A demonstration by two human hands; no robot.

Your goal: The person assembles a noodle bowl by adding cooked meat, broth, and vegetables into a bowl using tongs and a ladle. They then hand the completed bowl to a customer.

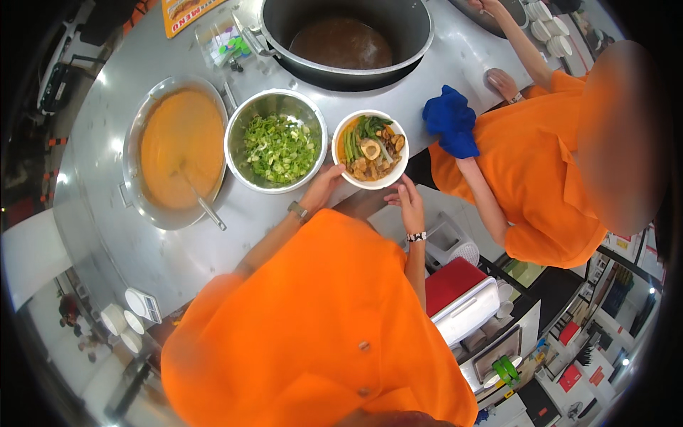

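Observation:
A white bowl (340, 161) of stew stands at the edge of the steel table. It holds green stalks and leaves, brown chunks and a round piece of bone in orange sauce. My left hand (325, 186) grips the bowl's near left side, with the thumb by the rim. My right hand (408, 204) is at its near right side, fingertips against the bowl's wall and partly hidden below it. Just left of the bowl is a steel mixing bowl (235, 158) of chopped green leaves. Farther left, a wide steel pan (131, 146) contains orange sauce, with a ladle (206, 208) resting in it.
A large dark pot (420, 39) with brown liquid stands at the far side. Behind the greens is a clear container (213, 44) of small colored pieces. At right, a co-worker in an orange shirt (537, 156) holds a blue cloth (451, 121). A red-lidded cooler (455, 287) is below.

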